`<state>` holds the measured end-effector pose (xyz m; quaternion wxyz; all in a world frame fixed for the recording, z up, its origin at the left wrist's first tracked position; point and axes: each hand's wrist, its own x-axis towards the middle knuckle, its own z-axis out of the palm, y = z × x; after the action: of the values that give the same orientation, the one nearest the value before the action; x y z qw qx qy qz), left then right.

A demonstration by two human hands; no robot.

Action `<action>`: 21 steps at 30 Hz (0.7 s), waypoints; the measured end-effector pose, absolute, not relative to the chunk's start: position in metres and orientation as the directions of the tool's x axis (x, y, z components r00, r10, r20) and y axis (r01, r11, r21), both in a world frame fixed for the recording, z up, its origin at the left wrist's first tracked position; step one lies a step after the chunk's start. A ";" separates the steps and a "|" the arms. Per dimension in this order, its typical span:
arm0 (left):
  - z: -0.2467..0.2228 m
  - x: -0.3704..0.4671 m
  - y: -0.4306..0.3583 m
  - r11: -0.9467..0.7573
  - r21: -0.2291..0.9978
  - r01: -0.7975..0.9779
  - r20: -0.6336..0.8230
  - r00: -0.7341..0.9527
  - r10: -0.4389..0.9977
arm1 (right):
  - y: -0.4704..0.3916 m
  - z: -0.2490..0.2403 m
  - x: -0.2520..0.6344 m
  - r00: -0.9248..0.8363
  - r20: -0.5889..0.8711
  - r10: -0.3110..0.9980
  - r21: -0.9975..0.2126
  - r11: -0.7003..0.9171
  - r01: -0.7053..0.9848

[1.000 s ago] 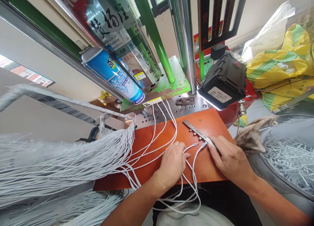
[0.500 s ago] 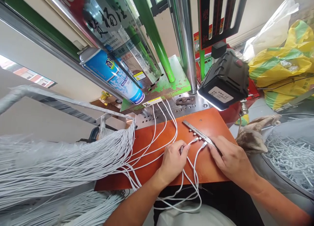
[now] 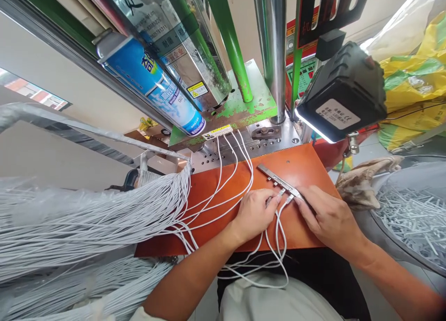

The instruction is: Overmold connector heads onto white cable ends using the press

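Observation:
My right hand (image 3: 325, 219) grips the near right end of a slim metal mould bar (image 3: 275, 177), which lies slanted on the orange board (image 3: 303, 167). Small metal pieces stick out along its left side. One white cable (image 3: 283, 230) has its plug (image 3: 290, 199) against the bar, close to my right fingertips. With thumb and finger, my left hand (image 3: 257, 214) pinches another white cable at its plug (image 3: 281, 193), which touches the bar's side. Whether that plug is fully seated, I cannot tell. Something dark shows within my left hand's curled fingers, mostly hidden.
Behind the board stands a green press with a mould (image 3: 223, 133) trailing several cables. A blue spray can (image 3: 153, 81) leans there. On the right are a black lamp (image 3: 343, 95) and a bin of white scraps (image 3: 414, 223). A thick cable bundle (image 3: 104, 219) fills the left.
My left hand has moved right, bringing its cable's plug from just beside the bar up to the bar's side. My right hand keeps its hold. The head view has shifted slightly.

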<state>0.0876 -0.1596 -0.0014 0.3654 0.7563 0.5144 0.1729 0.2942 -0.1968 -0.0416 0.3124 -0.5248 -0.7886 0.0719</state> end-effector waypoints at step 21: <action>0.010 0.086 -0.188 -0.173 0.406 0.897 -0.339 0.324 0.883 | -0.197 -0.041 0.297 -0.037 0.347 0.937 -0.666 0.274 0.694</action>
<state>0.0859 -0.1879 0.0099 0.2748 0.7657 0.5814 -0.0128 0.2972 -0.1968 -0.0409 0.3797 -0.5807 -0.7021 0.1602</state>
